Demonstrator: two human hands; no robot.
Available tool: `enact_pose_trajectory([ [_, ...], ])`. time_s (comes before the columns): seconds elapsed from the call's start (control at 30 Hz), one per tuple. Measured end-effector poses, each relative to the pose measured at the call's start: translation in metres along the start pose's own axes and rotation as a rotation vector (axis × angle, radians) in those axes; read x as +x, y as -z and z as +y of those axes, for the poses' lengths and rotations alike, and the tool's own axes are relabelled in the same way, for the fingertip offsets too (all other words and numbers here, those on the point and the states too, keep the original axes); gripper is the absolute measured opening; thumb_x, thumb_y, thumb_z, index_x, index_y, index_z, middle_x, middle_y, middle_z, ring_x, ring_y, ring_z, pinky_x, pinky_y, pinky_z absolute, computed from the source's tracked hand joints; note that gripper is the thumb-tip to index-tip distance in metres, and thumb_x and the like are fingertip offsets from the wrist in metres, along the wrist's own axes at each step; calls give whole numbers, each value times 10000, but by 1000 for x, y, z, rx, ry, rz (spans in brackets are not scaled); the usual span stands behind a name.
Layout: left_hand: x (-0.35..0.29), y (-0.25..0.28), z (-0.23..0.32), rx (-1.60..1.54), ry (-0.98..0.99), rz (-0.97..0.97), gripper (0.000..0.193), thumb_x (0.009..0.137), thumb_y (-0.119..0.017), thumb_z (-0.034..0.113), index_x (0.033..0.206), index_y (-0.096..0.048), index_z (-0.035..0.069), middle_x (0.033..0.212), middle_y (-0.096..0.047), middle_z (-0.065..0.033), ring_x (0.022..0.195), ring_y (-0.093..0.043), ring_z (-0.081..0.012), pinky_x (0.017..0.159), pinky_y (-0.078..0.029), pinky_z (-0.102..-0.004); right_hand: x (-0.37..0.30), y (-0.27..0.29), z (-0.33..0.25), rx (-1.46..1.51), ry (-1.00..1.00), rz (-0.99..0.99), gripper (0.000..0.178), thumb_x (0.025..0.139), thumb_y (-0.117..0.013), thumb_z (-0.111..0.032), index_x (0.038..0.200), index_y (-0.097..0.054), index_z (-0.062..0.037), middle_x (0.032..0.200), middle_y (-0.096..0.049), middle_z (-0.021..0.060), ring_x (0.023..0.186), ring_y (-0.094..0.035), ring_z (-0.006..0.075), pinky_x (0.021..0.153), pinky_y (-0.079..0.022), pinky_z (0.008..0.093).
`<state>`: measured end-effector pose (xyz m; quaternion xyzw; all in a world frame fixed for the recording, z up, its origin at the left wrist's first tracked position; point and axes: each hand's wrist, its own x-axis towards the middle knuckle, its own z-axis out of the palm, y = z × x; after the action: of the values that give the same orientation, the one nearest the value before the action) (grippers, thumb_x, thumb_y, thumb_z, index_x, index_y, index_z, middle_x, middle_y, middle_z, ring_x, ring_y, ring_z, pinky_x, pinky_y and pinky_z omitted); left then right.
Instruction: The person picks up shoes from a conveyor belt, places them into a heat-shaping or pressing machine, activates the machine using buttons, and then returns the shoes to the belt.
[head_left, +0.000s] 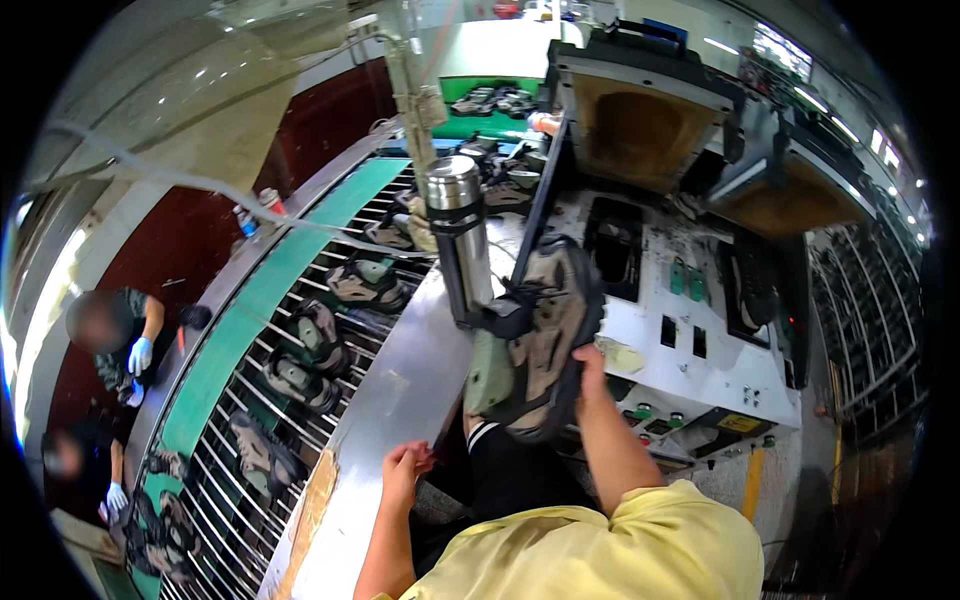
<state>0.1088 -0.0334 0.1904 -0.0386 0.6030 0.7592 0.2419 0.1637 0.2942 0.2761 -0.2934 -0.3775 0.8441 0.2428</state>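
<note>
In my right hand is a beige-and-dark sport sandal, gripped along its dark sole edge and raised in front of me, toe end away. A pale green part shows at its near left side. My left hand is lower and farther left, apart from the sandal, over the edge of the metal table. Its fingers are loosely curled with gaps between them, and nothing shows in them. Just behind the sandal stands a steel, bottle-like cylinder with a dark band.
At left, several sandals lie on a barred rack beside a green belt. Two people work beyond it, wearing gloves. To the right is a white machine with raised lids; a dark shoe sits in its right cavity.
</note>
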Motion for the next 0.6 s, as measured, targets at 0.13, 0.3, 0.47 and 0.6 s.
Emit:
enact_pose_trajectory([
  [0.13, 24, 36, -58, 43, -122, 187, 170, 890, -556, 109, 945, -637, -30, 744, -627, -66, 647, -578, -138, 602, -474, -260, 81, 116, -62, -12, 91, -4, 323, 637, -620, -252, 923, -626, -103, 846, -622, 84, 752, -598, 257, 708, -501, 365],
  [0.3, 37, 67, -66, 177, -265, 339, 108, 874, -571, 67, 803, -608, -6, 656, -583, -25, 554, -507, -82, 521, -418, -222, 109, 53, -171, -414, 419, 134, 603, 633, -637, -154, 1221, -530, -74, 969, -603, 110, 771, -593, 248, 724, -510, 365],
  [0.47, 49, 78, -82, 251, -263, 386, 110, 878, -552, 50, 801, -604, -9, 632, -580, -27, 550, -516, -79, 523, -426, -225, 216, 31, -241, -810, 392, 262, 624, 598, -691, -197, 1178, -561, -8, 951, -615, 128, 803, -589, 252, 761, -478, 368],
  [0.6, 43, 74, -79, 261, -261, 414, 96, 867, -556, 33, 805, -607, -19, 621, -582, -30, 549, -524, -82, 530, -433, -226, 286, -3, -249, -1307, 401, 447, 630, 556, -709, -311, 1065, -626, 51, 1048, -648, 200, 935, -628, 307, 818, -487, 353],
])
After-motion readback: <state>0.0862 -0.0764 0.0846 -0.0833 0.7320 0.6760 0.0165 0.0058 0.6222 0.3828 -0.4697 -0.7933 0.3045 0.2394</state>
